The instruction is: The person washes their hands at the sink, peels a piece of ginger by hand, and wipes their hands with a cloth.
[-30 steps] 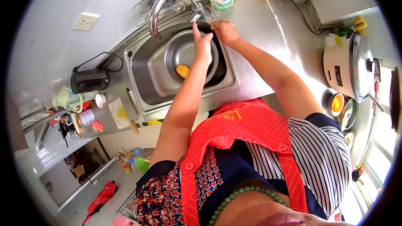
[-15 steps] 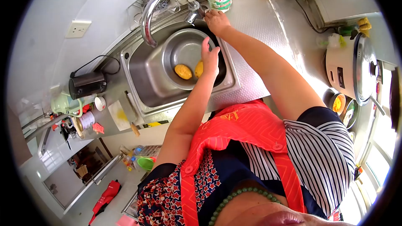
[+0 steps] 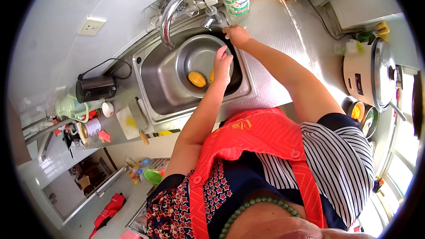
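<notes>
While leaning toward the steel sink (image 3: 155,77), reaching with the left hand (image 3: 222,64) over the right side of a round metal bowl (image 3: 182,64), and with the right hand (image 3: 237,35) at the sink's back right corner. Already inside the bowl: two yellow oblong pieces (image 3: 197,79) — one plainly visible, the other partly behind the left hand. No water visible at the faucet (image 3: 165,24), no slices in the bowl; by the look of things, gathered but uncut. Cannot judge how much remains.

On the left, fingers close together, partly curved; impossible to confirm any hold or contact with the rim. On the right, fingers bunched near the faucet's base; cannot tell of anything in their grasp.

Around the sink, a textured metal counter (image 3: 270,22), bright with glare. Toward the back, a clear bottle (image 3: 239,2) with a red cap; on the left, a broad-bladed knife (image 3: 138,114). Farther right, a pale rice cooker (image 3: 361,73) — and beyond, a bright window (image 3: 402,172).
</notes>
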The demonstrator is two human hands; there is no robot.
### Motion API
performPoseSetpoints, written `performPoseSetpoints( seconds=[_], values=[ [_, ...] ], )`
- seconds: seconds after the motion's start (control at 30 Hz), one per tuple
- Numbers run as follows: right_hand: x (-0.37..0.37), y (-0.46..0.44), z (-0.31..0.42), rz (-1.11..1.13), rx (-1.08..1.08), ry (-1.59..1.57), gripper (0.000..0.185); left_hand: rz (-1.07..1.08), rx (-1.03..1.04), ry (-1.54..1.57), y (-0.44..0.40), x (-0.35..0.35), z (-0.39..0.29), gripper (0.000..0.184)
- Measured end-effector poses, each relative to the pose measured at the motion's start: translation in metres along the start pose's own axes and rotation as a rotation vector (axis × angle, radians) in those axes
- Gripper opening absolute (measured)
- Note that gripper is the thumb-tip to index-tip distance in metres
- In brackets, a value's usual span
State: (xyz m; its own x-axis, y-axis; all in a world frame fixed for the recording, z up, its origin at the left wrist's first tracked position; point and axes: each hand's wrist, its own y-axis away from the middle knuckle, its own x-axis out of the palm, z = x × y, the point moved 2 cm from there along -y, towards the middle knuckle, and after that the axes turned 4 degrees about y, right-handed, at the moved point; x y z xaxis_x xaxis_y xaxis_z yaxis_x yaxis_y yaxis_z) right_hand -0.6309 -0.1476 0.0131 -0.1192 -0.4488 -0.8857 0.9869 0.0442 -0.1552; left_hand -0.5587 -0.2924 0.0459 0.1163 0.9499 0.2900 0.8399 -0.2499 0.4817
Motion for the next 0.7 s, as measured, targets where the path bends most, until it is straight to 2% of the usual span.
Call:
performPoseSetpoints(
  seconds=[0.07,0.13,0.2,0.27,0.33,0.37,0.47,0.5,0.57,0.7],
  values=[
    [-0.008,0.014,-0.020,-0.128,0.138,-0.289,0.023,0.006,-0.008,-0.008,-0.003,-0.001,-0.001,0.052],
    [-0.017,0.023,-0.059,-0.285,0.288,-0.409,0.024,0.012,-0.018,0.002,-0.010,0.005,0.000,0.050],
    [-0.032,0.022,-0.100,-0.398,0.382,-0.314,0.023,0.025,-0.051,0.008,-0.013,0.014,0.001,0.049],
    [-0.058,0.014,-0.125,-0.419,0.526,-0.310,0.025,0.013,-0.029,0.069,-0.017,0.027,0.005,0.052],
    [-0.064,0.005,-0.145,-0.464,0.453,-0.173,0.025,0.068,-0.022,0.089,-0.021,0.036,0.008,0.052],
    [-0.063,0.002,-0.152,-0.483,0.417,-0.108,0.026,0.091,-0.052,0.027,-0.025,0.036,0.017,0.044],
    [-0.016,0.002,-0.159,-0.405,0.313,0.001,0.026,0.078,-0.058,0.023,-0.020,0.043,0.018,0.043],
    [-0.020,0.006,-0.136,-0.318,0.256,-0.038,0.025,0.077,-0.051,0.017,-0.022,0.042,0.021,0.043],
    [-0.014,0.015,-0.086,-0.247,0.149,0.080,0.026,0.071,-0.035,0.010,-0.026,0.036,0.029,0.043],
    [0.000,0.021,-0.033,-0.317,0.214,0.090,0.030,0.035,-0.024,-0.017,-0.016,0.030,0.019,0.042]
  ],
)
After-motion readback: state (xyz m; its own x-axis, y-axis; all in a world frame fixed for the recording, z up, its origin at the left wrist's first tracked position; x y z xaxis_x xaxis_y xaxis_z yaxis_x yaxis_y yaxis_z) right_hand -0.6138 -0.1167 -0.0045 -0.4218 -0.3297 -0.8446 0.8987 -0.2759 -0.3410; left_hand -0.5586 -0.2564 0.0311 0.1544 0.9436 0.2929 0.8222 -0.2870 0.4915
